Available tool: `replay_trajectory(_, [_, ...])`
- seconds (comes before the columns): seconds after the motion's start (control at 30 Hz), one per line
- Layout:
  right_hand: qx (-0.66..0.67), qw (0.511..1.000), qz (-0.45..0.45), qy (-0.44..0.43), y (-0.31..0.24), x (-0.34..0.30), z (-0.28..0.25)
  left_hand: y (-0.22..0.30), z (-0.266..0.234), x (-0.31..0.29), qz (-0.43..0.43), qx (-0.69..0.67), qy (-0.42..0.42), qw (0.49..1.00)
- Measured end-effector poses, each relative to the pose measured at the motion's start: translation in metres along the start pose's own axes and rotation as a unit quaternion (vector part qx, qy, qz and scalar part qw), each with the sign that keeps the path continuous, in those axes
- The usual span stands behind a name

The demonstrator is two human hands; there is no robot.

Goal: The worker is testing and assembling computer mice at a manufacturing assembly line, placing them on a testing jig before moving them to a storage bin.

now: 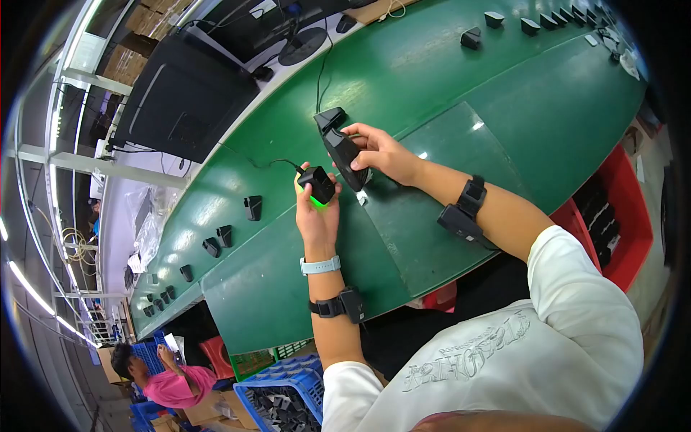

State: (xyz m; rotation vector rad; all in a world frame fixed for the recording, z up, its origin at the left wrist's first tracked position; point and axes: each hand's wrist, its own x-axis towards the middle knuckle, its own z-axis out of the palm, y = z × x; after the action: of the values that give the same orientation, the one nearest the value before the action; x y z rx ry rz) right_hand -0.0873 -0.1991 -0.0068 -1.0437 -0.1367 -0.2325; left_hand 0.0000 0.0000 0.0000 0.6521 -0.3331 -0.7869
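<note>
In my left hand [317, 225] is a small black block-shaped device [317, 184], gripped between thumb and fingers. A cable runs from its back, and green light glows along its lower side onto my palm. My right hand [380, 156] is closed round a long black handheld device [342, 153], held tilted just above and to the right of the block. At its far end sits a black angular piece [331, 118] with a cable leading away; I cannot tell whether the two are joined. A small white piece [361, 197] lies on the table below my right hand.
Black angular units line the green table [425, 68] at left [224, 235] and far right [530, 27]. Monitors [191, 97] stand behind. A red bin [633, 216] is at right, a blue crate [284, 381] below left. Another person [169, 385] in pink sits at lower left.
</note>
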Motion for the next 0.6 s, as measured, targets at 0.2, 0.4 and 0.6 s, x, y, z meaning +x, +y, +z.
replay_trajectory(0.2, [-0.029,0.997,-0.059,0.048,0.001,0.009,0.009,0.003,0.019,-0.001,0.115,0.317,0.093,0.937])
replay_trajectory(0.4, [-0.069,0.994,-0.075,0.047,0.006,0.006,0.004,-0.005,0.017,-0.006,0.164,0.440,0.106,0.877])
replay_trajectory(0.6, [-0.068,0.994,-0.063,0.055,0.000,0.000,0.000,-0.012,0.016,-0.006,0.176,0.458,0.116,0.864])
